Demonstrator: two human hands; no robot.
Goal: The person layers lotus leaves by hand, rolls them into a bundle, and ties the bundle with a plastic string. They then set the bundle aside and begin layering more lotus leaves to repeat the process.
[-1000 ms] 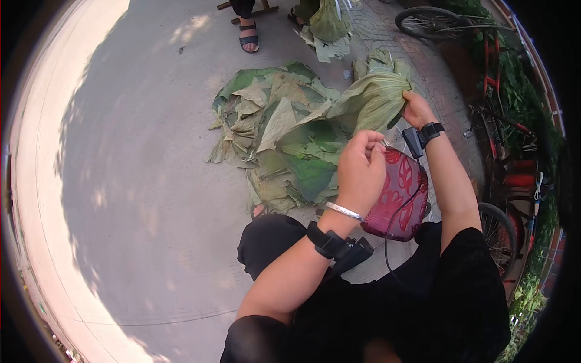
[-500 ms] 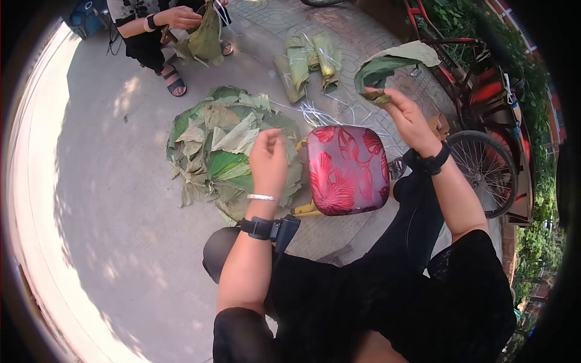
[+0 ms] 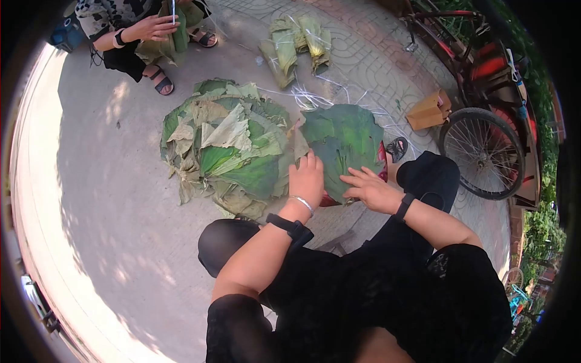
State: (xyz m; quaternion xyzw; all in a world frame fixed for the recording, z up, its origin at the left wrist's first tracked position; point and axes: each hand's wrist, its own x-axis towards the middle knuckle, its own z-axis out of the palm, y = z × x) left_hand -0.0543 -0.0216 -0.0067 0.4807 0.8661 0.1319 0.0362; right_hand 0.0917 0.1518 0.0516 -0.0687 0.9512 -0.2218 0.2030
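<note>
A large green dried lotus leaf (image 3: 345,134) is spread over the seat of a red, flower-patterned stool (image 3: 382,160), which shows only along its right and lower edges. My right hand (image 3: 376,192) lies on the leaf's lower right part with its fingers spread. At the leaf's lower left edge, my left hand (image 3: 307,181) rests with fingers stretched forward and close to each other. Just left of the stool is a wide pile of lotus leaves (image 3: 242,160), some green, some faded and curled.
Tied leaf bundles (image 3: 296,45) lie beyond the stool beside loose white string (image 3: 310,97). At upper left another person's hand (image 3: 154,28) holds leaves. A brown paper bag (image 3: 428,110) stands near a cart wheel (image 3: 482,154) on the right.
The leaf held up in my right hand has come down and now covers the stool seat. Both hands have moved onto it. The other person's hands and leaves have shifted.
</note>
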